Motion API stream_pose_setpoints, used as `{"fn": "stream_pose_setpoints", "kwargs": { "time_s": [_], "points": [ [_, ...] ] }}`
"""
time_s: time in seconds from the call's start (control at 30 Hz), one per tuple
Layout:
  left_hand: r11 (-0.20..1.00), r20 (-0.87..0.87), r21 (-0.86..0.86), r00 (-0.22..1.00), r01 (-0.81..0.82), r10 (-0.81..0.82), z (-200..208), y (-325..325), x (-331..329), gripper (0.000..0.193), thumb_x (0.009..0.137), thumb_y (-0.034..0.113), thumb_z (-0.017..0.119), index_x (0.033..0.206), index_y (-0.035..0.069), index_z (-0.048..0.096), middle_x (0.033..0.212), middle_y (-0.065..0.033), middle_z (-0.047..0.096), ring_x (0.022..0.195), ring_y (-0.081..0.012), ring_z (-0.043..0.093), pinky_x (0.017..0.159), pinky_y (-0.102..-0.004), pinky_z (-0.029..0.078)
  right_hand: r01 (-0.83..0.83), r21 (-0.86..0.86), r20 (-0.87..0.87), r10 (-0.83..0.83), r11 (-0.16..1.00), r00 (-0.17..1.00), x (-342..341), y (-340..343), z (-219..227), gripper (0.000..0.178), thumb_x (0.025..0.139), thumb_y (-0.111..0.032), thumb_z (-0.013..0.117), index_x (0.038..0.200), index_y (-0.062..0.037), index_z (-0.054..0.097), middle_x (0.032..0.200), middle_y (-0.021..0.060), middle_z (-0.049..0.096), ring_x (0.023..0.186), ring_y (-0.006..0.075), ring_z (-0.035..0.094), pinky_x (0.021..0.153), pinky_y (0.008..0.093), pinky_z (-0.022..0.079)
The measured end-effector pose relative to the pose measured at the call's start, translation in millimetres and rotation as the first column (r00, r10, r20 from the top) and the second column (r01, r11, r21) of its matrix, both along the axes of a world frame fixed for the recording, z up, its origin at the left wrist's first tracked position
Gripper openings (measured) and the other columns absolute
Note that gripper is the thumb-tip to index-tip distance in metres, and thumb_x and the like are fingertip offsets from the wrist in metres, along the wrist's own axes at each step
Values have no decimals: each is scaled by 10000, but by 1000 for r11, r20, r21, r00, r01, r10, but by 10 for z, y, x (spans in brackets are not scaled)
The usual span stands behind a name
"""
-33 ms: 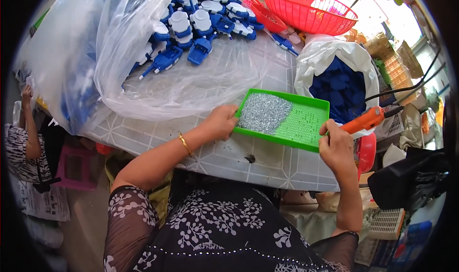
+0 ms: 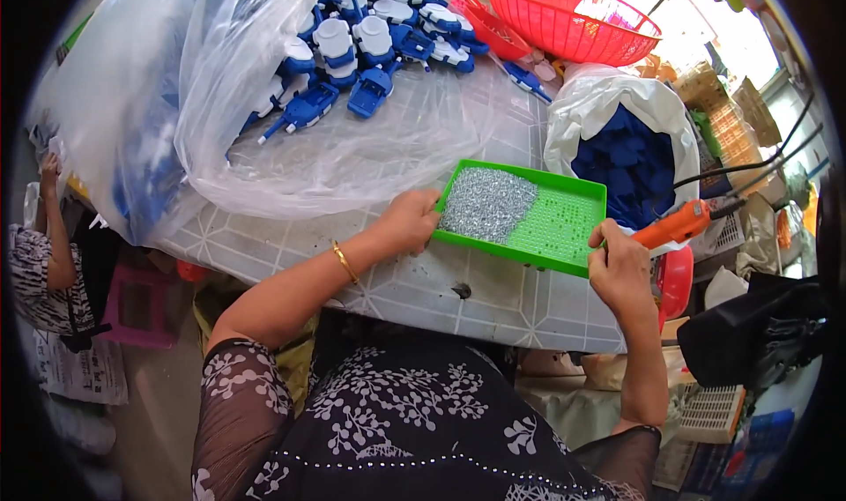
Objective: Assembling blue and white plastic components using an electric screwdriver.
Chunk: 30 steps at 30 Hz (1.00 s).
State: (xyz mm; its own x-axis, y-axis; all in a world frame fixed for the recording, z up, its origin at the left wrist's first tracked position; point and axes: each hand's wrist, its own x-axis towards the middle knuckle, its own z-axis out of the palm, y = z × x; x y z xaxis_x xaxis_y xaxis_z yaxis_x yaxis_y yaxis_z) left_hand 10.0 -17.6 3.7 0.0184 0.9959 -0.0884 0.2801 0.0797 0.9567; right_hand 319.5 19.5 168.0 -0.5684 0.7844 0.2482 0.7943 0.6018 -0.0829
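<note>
A shallow green plastic tray (image 2: 529,260) is held level-looking above the front of the table between my two hands. Small silvery screws (image 2: 485,206) are heaped in its left half; the right half shows a dimpled floor with a few screws scattered over it. My left hand (image 2: 412,222), a gold bangle on its wrist, is closed on the tray's left end. At the right end, my right hand (image 2: 619,267) pinches the near corner. An orange electric screwdriver (image 2: 674,225) with a black cord reaches up to my right hand; its front end is hidden there, and whether I hold it I cannot tell.
Blue-and-white plastic parts (image 2: 370,43) are piled at the back beside a large clear plastic bag (image 2: 256,184). A white sack (image 2: 564,131) of blue pieces stands right of the tray. A red basket (image 2: 573,16) sits behind. Another person (image 2: 57,254) is at far left.
The tray has shifted very slightly away from me, with both hands still holding its ends. Nothing else has visibly changed.
</note>
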Motion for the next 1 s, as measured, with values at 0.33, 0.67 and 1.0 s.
{"fn": "stream_pose_setpoints", "kwargs": {
  "time_s": [0.33,0.67,1.0],
  "points": [
    [965,-325,258,945,56,32,-131,330,-123,325,897,78,561,1198,69,683,756,-163,695,615,-255,684,627,-405,542,-1,-56,-103,-4,998,995,252,-293,-559,89,841,-74,588,839,-41,671,815,184,692,748,384,673,679,486,529],
    [909,-652,299,758,290,-27,58,937,-134,275,833,77,688,1101,112,738,931,-194,716,886,-396,683,779,-467,537,-199,-205,-320,126,958,939,12,-1108,-1130,77,875,-62,646,950,-54,628,803,148,638,753,371,651,647,465,519],
    [826,-613,297,759,479,-219,30,1478,418,187,827,80,663,990,102,752,882,-165,721,837,-365,685,764,-455,538,-442,-86,-129,430,893,893,-351,-1126,-919,132,801,-42,643,770,-77,519,628,98,555,574,292,607,553,410,467]
  ]
}}
